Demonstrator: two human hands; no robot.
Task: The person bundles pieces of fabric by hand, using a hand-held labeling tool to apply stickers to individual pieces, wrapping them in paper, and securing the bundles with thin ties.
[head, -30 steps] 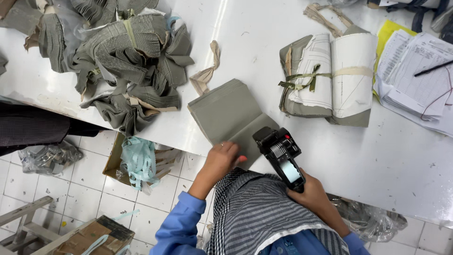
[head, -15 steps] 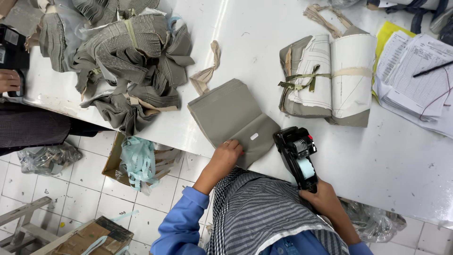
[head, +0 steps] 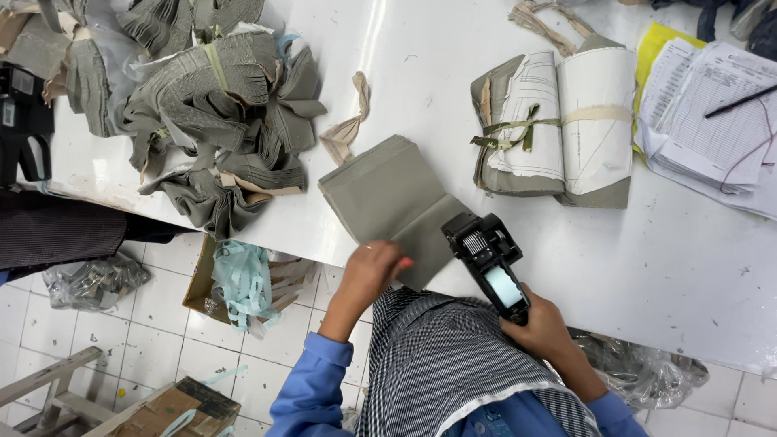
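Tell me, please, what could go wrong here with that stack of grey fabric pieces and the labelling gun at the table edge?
The grey fabric stack overhangs the white table edge, pinned only by the left hand; it could slide to the floor. The black labelling gun in the right hand sits off the stack's corner, so a label might land crooked.

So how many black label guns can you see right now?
2. One label gun is in the right hand, by the flat grey fabric stack. A second label gun sits at the table's far left edge, partly cut off.
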